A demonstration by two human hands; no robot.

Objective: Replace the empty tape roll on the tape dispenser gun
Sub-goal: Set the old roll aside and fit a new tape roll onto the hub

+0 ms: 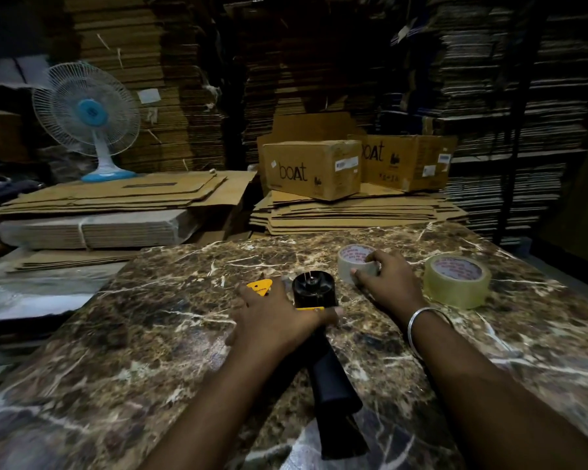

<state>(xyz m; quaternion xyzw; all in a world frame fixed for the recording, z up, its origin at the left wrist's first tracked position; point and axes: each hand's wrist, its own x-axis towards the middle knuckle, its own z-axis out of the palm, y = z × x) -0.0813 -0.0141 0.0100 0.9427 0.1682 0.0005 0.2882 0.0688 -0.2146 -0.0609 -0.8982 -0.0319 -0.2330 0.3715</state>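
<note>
left hand (279,320) hiding dispenser (314,293) frame, handle blurred

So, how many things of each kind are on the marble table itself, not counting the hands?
Tape rolls: 2, a thin one under the right hand and a fuller one beside it.
Tape guns: 1, held by the left hand.
Total: 3

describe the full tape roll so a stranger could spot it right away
On the brown marble table, look right of the right hand. The full tape roll lies flat there, untouched. It is thicker and wider than the thin roll under that hand's fingers.
</note>
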